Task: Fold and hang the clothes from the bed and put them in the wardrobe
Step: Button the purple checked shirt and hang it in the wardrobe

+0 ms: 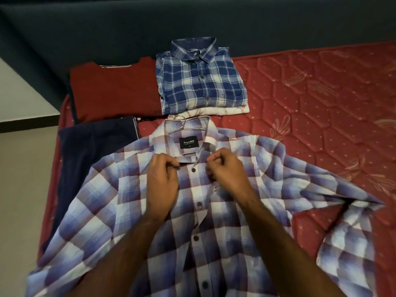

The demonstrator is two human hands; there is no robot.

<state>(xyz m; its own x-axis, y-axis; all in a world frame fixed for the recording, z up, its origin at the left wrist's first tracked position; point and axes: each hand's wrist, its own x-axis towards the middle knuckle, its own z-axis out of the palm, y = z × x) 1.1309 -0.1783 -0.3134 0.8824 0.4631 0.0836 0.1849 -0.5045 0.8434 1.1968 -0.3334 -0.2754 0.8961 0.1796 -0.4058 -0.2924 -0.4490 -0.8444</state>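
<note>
A purple and white checked shirt (pixel 214 221) lies spread face up on the red mattress (pixel 321 93), with a metal hanger (pixel 184 123) inside its collar. My left hand (pixel 162 185) pinches the left side of the collar near the top button. My right hand (pixel 227 170) pinches the right side of the placket beside the collar. Beyond it, a folded blue checked shirt (pixel 199 80) sits on a folded white garment (pixel 225 111). A folded red T-shirt (pixel 113 91) lies to the left of that pile.
Dark navy trousers (pixel 85 151) lie along the mattress's left edge, partly under the shirt. A dark blue padded headboard (pixel 150 24) runs along the far side. Pale floor (pixel 21 168) lies to the left of the bed. The right half of the mattress is bare.
</note>
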